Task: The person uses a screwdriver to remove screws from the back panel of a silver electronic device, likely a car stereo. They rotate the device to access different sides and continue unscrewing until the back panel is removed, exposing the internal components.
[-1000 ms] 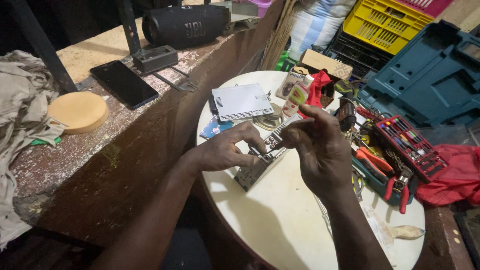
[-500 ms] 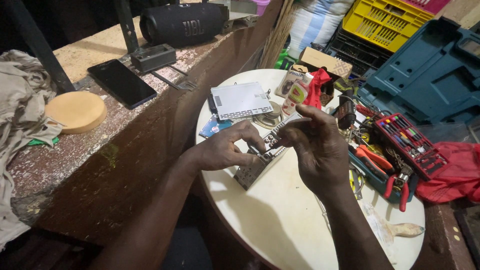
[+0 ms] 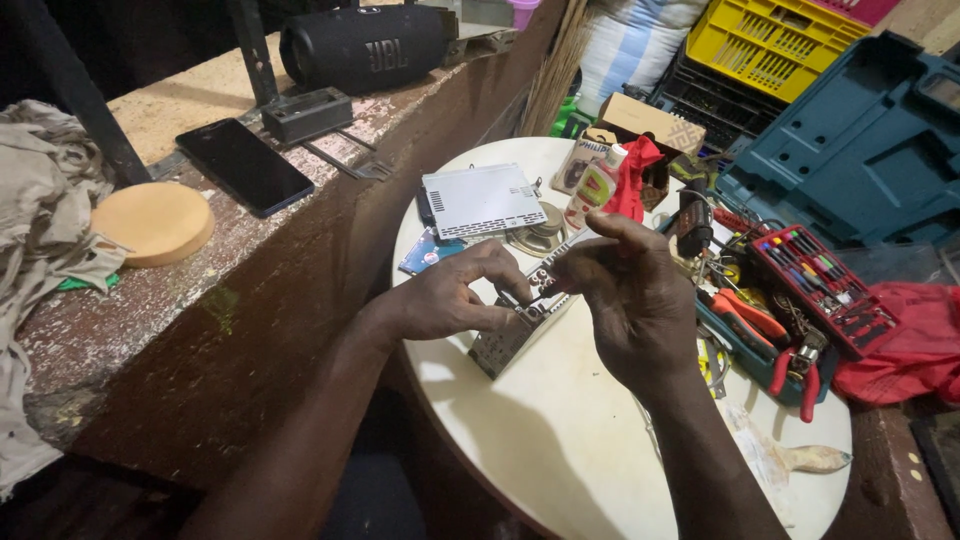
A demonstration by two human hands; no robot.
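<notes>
blk speaker, phone, red pliers

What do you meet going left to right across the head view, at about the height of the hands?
Crumpled cloth → round tan pad → left hand → small metal device → right hand → red-handled pliers → red cloth.

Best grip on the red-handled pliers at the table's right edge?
Take the red-handled pliers by the two handles, coming from the near table edge: the handles point that way and splay free, while the jaws end lies buried among tools in the teal tool tray.
</notes>
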